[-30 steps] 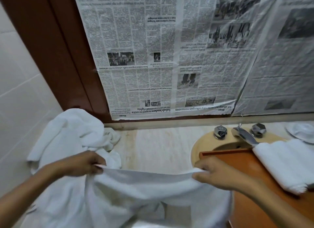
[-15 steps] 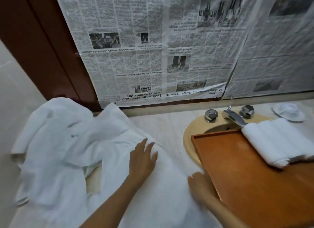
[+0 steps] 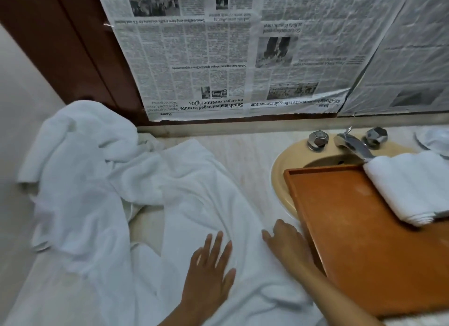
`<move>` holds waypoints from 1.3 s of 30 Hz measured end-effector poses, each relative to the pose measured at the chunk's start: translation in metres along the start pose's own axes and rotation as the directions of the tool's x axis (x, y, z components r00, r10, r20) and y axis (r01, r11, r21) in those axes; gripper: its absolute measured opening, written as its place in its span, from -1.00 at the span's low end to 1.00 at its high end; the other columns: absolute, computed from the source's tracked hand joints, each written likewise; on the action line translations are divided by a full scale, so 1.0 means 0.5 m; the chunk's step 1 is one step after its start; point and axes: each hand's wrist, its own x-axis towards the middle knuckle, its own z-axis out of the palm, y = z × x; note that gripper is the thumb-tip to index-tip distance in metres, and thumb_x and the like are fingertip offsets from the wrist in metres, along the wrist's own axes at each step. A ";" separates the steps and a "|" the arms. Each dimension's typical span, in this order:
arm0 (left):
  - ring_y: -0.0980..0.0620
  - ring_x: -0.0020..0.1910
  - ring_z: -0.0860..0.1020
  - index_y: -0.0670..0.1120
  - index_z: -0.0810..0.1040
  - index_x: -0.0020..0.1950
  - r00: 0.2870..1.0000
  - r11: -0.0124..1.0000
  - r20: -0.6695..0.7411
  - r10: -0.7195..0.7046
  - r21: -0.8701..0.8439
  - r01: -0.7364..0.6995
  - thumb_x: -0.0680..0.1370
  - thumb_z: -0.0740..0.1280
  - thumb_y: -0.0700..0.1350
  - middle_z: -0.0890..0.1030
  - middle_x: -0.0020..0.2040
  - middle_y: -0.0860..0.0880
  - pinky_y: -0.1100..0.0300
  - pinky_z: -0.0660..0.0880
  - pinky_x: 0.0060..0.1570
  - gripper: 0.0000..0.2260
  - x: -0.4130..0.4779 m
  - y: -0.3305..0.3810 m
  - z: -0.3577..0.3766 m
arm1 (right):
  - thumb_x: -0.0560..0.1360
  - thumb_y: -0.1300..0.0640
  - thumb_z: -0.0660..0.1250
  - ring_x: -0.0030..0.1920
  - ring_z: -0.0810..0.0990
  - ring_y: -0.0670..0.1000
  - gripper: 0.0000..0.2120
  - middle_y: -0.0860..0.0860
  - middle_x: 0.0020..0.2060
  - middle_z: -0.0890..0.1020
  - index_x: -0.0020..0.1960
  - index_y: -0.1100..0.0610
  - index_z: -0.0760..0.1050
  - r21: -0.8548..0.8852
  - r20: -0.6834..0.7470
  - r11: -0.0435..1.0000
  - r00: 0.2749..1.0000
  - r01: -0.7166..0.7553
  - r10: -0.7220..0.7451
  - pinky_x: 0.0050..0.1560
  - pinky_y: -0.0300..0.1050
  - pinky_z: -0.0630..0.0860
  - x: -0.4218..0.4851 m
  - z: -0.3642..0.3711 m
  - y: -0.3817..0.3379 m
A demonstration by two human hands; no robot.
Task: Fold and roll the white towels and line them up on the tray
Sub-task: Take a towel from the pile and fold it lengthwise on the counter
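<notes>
Left hand (image 3: 209, 274) presses the towel (image 3: 206, 199), fingers (image 3: 217, 240) spread wide; right hand (image 3: 286, 243), fingers loosely straight, rests on its edge beside the tray (image 3: 294, 192) rim.

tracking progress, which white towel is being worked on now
The spread towel beside the wooden tray: the left hand lies flat on it. The crumpled towel at left and the neat towels on the tray are untouched.

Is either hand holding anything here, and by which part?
Nothing is held. The left hand presses flat, fingers spread, on the white towel; the right hand rests open on its right edge beside the tray.
</notes>
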 end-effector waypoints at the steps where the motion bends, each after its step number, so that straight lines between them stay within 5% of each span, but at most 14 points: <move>1: -0.13 0.53 0.23 -0.03 0.36 0.52 0.999 1.000 0.016 0.031 0.001 -0.031 0.63 0.06 0.17 0.22 0.58 -0.10 0.01 0.25 0.32 -0.48 -0.012 0.004 -0.002 | 0.59 -0.10 0.18 0.01 0.56 0.09 -0.75 0.02 -0.05 0.53 -0.04 0.09 0.31 -0.006 -0.020 0.999 0.999 0.043 -0.043 -0.12 -0.06 0.44 0.000 0.004 -0.008; 5: -0.05 0.54 0.21 0.04 0.32 0.54 0.988 0.991 0.088 0.130 -0.028 -0.128 0.62 0.09 0.19 0.21 0.58 -0.03 0.10 0.22 0.32 -0.49 -0.049 -0.006 -0.017 | 0.62 0.09 0.08 -0.05 0.56 0.05 -0.88 0.01 -0.04 0.54 -0.01 0.08 0.36 -0.138 0.014 0.977 0.987 0.163 -0.163 -0.12 -0.10 0.41 -0.035 0.026 0.000; 10: 0.24 0.32 0.41 0.21 0.47 0.33 0.964 0.955 0.215 0.158 -0.280 -0.094 0.53 0.21 0.25 0.38 0.45 0.24 0.29 0.47 0.16 -0.61 -0.066 -0.056 -0.076 | 0.49 0.15 0.14 -0.13 0.47 0.03 -0.89 -0.05 -0.21 0.42 -0.20 0.04 0.28 -0.259 0.335 0.960 0.942 0.102 -0.010 -0.30 -0.19 0.32 -0.104 -0.007 0.052; 13: 0.38 0.18 0.47 0.29 0.56 0.11 0.971 0.819 0.237 0.009 -0.559 0.129 0.55 0.25 0.26 0.51 0.20 0.46 0.35 0.43 0.21 -0.80 -0.035 -0.071 -0.133 | 0.44 0.04 0.24 -0.01 0.59 0.05 -0.89 0.00 -0.09 0.55 -0.15 0.05 0.34 -0.238 0.430 0.970 0.900 0.042 0.066 -0.14 -0.13 0.45 -0.084 -0.041 0.051; 16: 0.34 0.04 0.55 0.24 0.60 -0.02 0.960 0.717 0.188 -0.207 -0.639 0.279 0.57 0.36 0.00 0.62 -0.01 0.36 0.48 0.40 0.02 -0.90 0.022 -0.087 -0.155 | 0.51 -0.05 0.21 0.07 0.58 0.08 -0.80 0.02 0.01 0.58 0.00 0.07 0.43 -0.231 0.248 0.972 0.969 0.049 0.010 -0.07 -0.10 0.45 -0.046 -0.055 0.021; 17: 0.29 0.03 0.54 0.19 0.61 -0.02 0.957 0.728 0.134 -0.257 -0.624 0.283 0.55 0.33 0.05 0.62 -0.03 0.34 0.52 0.36 0.00 -0.93 0.042 -0.094 -0.157 | 0.53 -0.07 0.21 0.11 0.55 0.09 -0.76 0.03 0.04 0.56 0.06 0.08 0.43 -0.264 0.142 0.961 0.989 0.080 -0.044 -0.04 -0.08 0.44 -0.030 -0.058 0.007; 19: 0.16 0.06 0.53 0.08 0.64 0.05 0.953 0.783 0.021 -0.303 -0.564 0.261 0.46 0.19 0.19 0.58 0.05 0.27 0.52 0.31 0.03 -0.67 0.084 -0.108 -0.153 | 0.53 -0.02 0.25 0.17 0.50 0.12 -0.71 0.07 0.11 0.51 0.16 0.12 0.42 -0.242 -0.074 0.957 0.981 0.158 -0.181 0.04 -0.04 0.44 0.006 -0.047 -0.031; 21: -0.02 0.14 0.54 -0.02 0.62 0.14 0.943 0.849 -0.042 -0.331 -0.449 0.278 0.46 0.13 0.21 0.59 0.15 0.08 0.31 0.38 0.10 -0.53 0.124 -0.113 -0.131 | 0.46 0.07 0.36 0.20 0.48 0.20 -0.65 0.15 0.16 0.50 0.19 0.19 0.47 -0.122 -0.190 0.949 0.932 0.289 -0.308 0.09 0.04 0.48 0.049 -0.018 -0.073; 25: -0.09 0.36 0.45 0.01 0.44 0.37 0.943 0.913 -0.038 -0.330 -0.268 0.309 0.54 0.16 0.11 0.43 0.44 -0.05 -0.02 0.51 0.15 -0.57 0.161 -0.079 -0.070 | 0.49 -0.06 0.18 0.46 0.33 0.18 -0.49 0.15 0.44 0.38 0.36 0.16 0.43 -0.072 -0.102 0.868 0.862 0.491 -0.496 0.30 0.14 0.40 0.157 0.036 -0.132; 29: 0.00 0.55 0.18 0.02 0.25 0.54 0.959 0.947 -0.028 -0.283 -0.168 0.275 0.59 0.11 0.13 0.15 0.60 0.03 0.15 0.29 0.30 -0.48 0.097 -0.081 -0.034 | 0.56 -0.23 -0.11 0.57 -0.10 -0.04 -0.38 -0.08 0.58 -0.04 0.57 -0.07 0.10 -0.186 -0.010 0.849 0.863 0.495 -0.506 0.52 0.02 0.00 0.225 0.069 -0.098; 39: -0.04 0.51 0.26 -0.13 0.26 0.54 0.943 0.942 -0.009 -0.334 -0.045 0.333 0.63 -0.04 0.21 0.25 0.56 -0.09 0.14 0.27 0.27 -0.40 -0.021 -0.095 -0.036 | 0.57 -0.14 -0.06 0.57 0.04 0.12 -0.34 0.12 0.57 0.10 0.56 0.20 0.13 -0.256 -0.157 0.917 0.922 0.307 -0.353 0.49 0.04 -0.03 0.133 0.099 -0.007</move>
